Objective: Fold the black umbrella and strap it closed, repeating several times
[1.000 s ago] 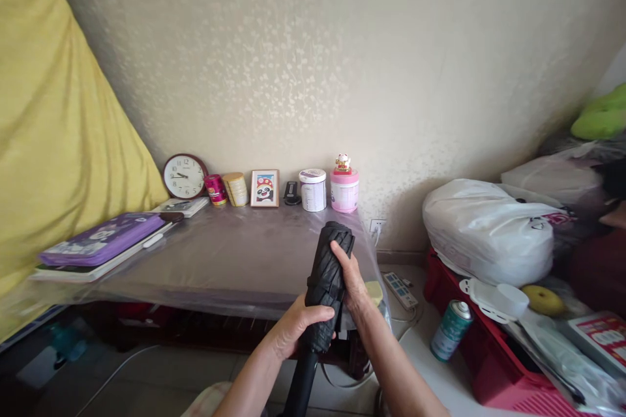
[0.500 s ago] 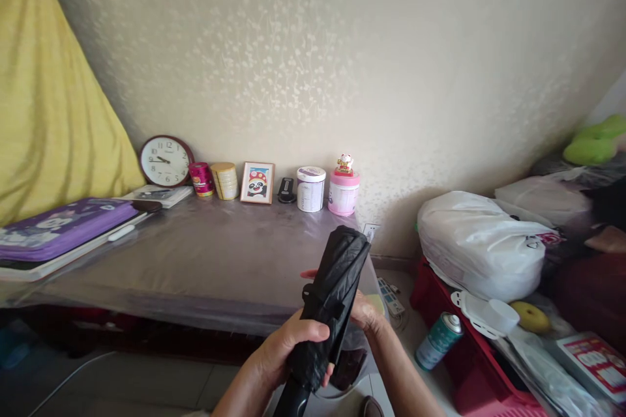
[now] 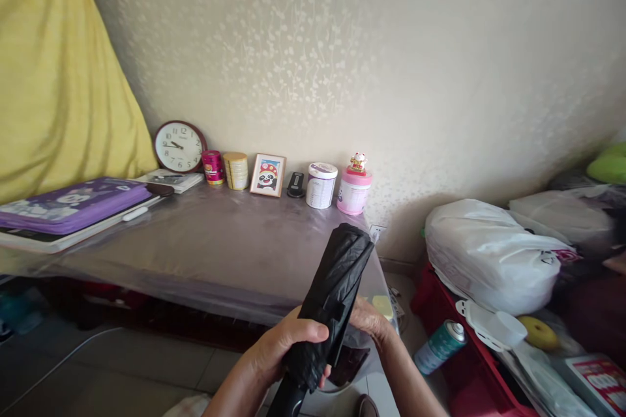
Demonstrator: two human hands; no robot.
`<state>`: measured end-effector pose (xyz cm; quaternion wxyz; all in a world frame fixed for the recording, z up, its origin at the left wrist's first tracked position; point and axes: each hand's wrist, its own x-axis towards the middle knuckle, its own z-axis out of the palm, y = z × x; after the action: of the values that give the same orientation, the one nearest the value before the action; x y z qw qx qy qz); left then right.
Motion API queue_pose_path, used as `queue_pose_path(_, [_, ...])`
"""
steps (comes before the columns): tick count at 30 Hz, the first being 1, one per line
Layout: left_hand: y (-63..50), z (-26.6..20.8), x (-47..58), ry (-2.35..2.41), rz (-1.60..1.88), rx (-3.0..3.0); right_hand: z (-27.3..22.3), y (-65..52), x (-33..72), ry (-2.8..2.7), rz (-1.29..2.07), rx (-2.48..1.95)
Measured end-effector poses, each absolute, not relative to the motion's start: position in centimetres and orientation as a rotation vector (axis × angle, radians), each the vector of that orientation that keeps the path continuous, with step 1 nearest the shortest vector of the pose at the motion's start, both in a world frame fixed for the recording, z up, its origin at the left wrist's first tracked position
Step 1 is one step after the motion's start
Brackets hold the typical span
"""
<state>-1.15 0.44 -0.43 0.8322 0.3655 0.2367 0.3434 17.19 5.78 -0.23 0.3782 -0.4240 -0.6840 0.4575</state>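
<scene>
Left hand (image 3: 280, 341) — gripping umbrella (image 3: 335, 281) (right (image 3: 368, 318) unclear).

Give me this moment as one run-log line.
left hand: gripping black umbrella | right hand: partly hidden behind umbrella | umbrella: folded, tilted | beyond: table, clock, framed picture

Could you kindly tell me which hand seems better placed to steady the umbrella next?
The left hand, probably: it grips the umbrella near its handle, thumb across the front, while the right hand sits partly behind it, fingers hidden.
</scene>
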Motion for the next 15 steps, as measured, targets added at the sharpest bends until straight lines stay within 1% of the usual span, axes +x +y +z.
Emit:
queue_pose_path(3, [0.6,-0.2,-1.4,0.513,0.726,0.8,0.9,5.8,16.4,-1.728,1.19,-1.005])
queue_pose_path(6, [0.7,0.0,-1.6,0.563,0.745,0.829,0.9,6.1,16.1,-1.723,1.187,-0.934])
queue_pose_path(11, [1.2,0.9,-2.4,0.639,0.766,0.939,-0.2,6.9,17.2,-1.717,1.502,-0.969])
queue_pose_path(15, [1.6,1.1,-3.1,0.706,0.816,0.991,-0.6,7.2,17.8,-1.697,1.581,-1.007])
